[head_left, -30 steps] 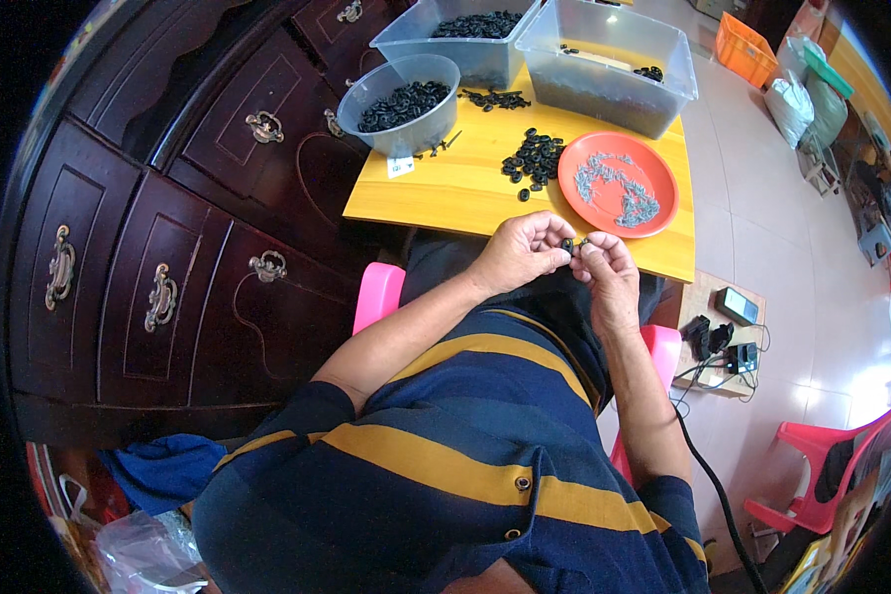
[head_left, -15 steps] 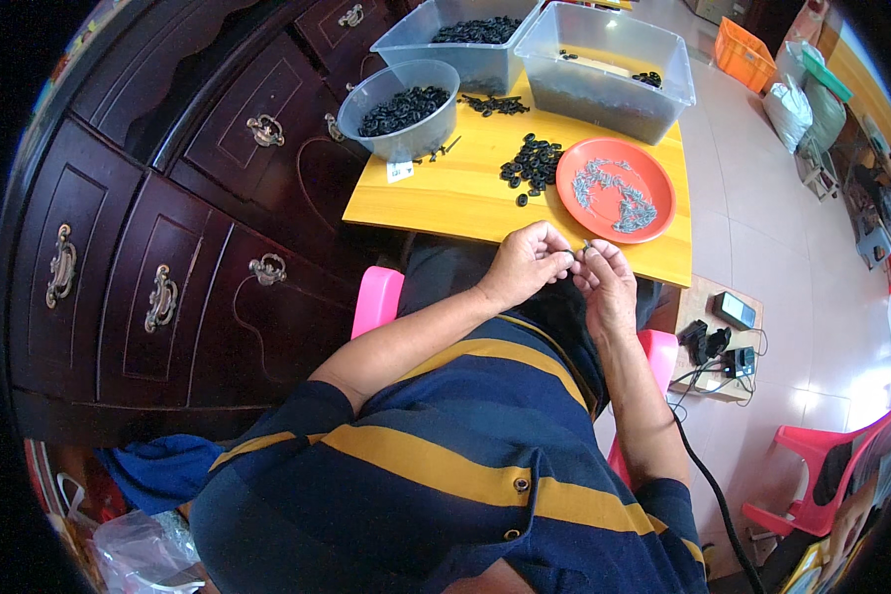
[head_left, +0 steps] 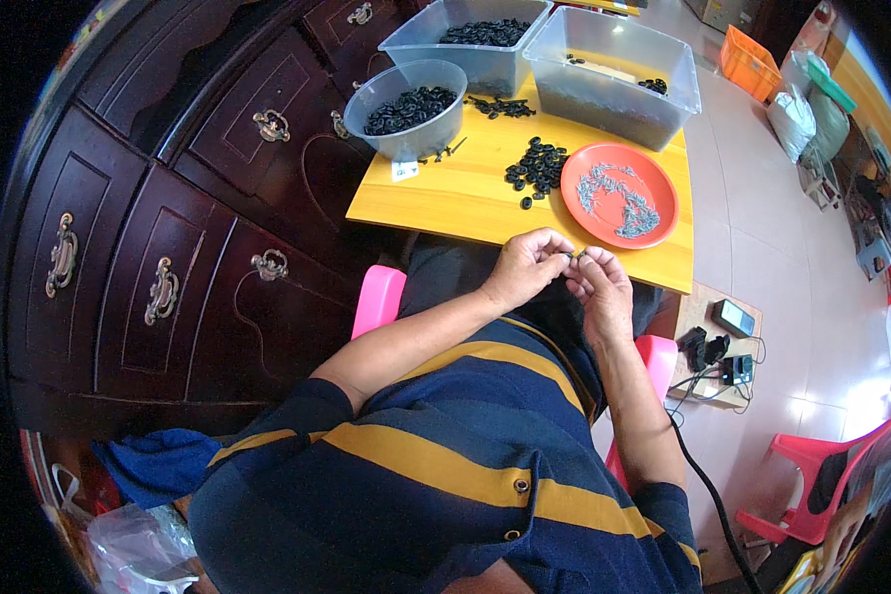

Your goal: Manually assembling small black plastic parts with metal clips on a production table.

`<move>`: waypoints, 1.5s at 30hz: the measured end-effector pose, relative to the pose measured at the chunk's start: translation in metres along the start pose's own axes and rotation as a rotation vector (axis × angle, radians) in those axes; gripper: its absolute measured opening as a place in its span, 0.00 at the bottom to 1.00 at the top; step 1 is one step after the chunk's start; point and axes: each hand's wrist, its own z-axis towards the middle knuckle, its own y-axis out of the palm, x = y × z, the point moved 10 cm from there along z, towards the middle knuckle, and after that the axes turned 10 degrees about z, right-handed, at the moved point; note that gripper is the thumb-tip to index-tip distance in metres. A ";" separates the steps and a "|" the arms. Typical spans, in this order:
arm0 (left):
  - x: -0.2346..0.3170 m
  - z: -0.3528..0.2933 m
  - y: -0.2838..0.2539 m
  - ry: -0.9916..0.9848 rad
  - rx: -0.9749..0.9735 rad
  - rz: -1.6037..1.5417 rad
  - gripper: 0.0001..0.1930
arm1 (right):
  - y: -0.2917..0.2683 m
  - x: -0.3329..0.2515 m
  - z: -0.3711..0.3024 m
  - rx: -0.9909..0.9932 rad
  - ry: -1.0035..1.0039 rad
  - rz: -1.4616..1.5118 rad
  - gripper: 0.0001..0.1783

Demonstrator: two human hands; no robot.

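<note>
My left hand (head_left: 527, 267) is closed in a pinch on a small black piece (head_left: 567, 255), mostly covered by the fingertips. Close against it, my right hand (head_left: 604, 297) pinches with thumb and forefinger; what lies between them is too small to name. Both hands meet above my lap, just off the near edge of the yellow table (head_left: 436, 208). Beyond them lies a pile of small black oval pieces (head_left: 537, 166). To its right an orange-red plate (head_left: 619, 153) bears many thin silvery metal bits (head_left: 636, 216).
At the back of the table stand a round clear tub (head_left: 406, 144) of black pieces and two clear plastic bins (head_left: 495, 67), (head_left: 614, 109). Loose black parts (head_left: 500, 106) lie between them. Dark wooden drawers (head_left: 119, 277) line the left; a low stand (head_left: 708, 317) holds cabled devices.
My right-hand fingers have shifted slightly at the pinch, the hand turning a little closer to the left. The left hand keeps its hold. The whole view has moved slightly.
</note>
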 end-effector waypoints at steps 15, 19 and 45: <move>0.000 -0.002 -0.013 -0.003 0.020 0.131 0.08 | 0.014 -0.013 -0.001 -0.068 -0.111 -0.047 0.10; -0.002 0.000 -0.019 -0.001 0.015 0.183 0.11 | 0.015 -0.020 -0.003 -0.061 -0.136 -0.087 0.09; 0.025 -0.006 -0.017 0.092 -0.074 0.163 0.15 | 0.025 -0.020 -0.008 -0.120 -0.166 -0.273 0.08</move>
